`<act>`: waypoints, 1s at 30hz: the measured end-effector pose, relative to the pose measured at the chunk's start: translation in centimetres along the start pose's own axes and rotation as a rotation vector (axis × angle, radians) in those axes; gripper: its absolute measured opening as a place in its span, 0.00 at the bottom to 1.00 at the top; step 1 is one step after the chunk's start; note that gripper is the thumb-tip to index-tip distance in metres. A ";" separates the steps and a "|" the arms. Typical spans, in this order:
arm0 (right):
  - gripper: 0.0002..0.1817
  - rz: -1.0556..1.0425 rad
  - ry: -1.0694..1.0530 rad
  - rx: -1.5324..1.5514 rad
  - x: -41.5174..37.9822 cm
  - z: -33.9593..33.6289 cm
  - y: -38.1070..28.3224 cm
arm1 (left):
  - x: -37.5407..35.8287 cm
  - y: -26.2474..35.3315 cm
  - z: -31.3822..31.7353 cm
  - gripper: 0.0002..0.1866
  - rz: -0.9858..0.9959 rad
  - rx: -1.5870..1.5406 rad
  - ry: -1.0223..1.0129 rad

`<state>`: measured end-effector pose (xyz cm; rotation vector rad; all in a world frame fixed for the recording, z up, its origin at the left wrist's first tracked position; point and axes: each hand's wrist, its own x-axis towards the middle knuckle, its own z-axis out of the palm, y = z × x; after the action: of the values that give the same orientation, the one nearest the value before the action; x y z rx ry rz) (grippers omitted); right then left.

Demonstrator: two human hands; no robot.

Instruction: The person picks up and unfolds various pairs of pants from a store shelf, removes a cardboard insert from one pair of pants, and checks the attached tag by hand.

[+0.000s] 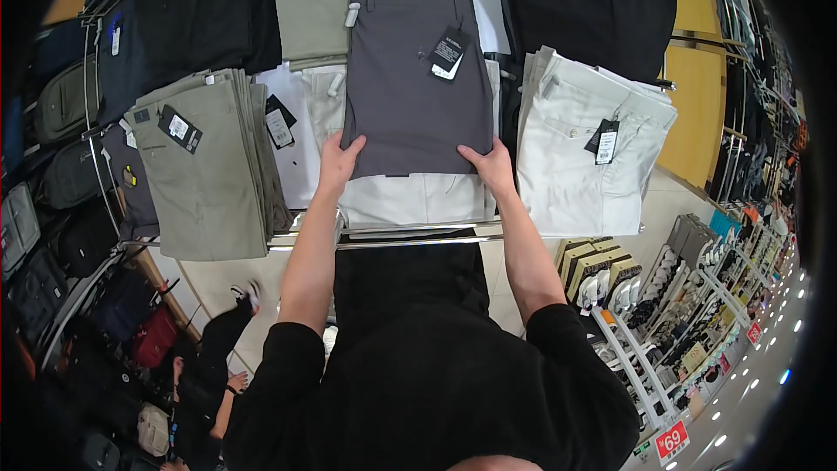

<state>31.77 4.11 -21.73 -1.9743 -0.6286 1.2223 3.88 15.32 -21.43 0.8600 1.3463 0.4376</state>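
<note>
Folded dark grey trousers (418, 96) lie over a light-coloured pile (410, 199) at the centre of the display. My left hand (341, 160) grips their lower left corner, thumb on top, fingers hidden beneath. At the lower right corner my right hand (488, 163) holds the same trousers in the same way. A black tag (449, 52) with a white label hangs on their upper right part. Olive folded trousers (205, 174) are to the left, and off-white folded trousers (586, 153) to the right.
Black trousers (593, 13) and pale green trousers (370, 0) lie farther back. A metal rail (401, 240) runs along the front edge. Bags and a red suitcase (154, 337) stand at left, near a person in black (214, 358). Slippers (594, 286) hang at right.
</note>
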 end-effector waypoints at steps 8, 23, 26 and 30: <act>0.21 -0.004 0.036 -0.076 1.5 -0.5 1.2 | -1.3 1.1 0.2 0.25 -0.134 0.011 -0.025; 0.31 0.115 0.108 -0.205 1.0 0.5 1.6 | -1.4 0.5 -1.3 0.23 -0.169 -0.034 0.012; 0.32 0.078 0.286 -0.130 1.3 1.9 0.5 | -1.5 0.8 -0.2 0.28 -0.136 -0.022 0.068; 0.25 0.010 0.086 0.060 1.1 1.7 -0.7 | -1.3 0.6 -0.3 0.27 -0.120 -0.015 0.047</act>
<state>30.69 5.85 -22.27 -1.9708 -0.5336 1.1426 3.42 14.87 -20.11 0.7564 1.4276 0.3756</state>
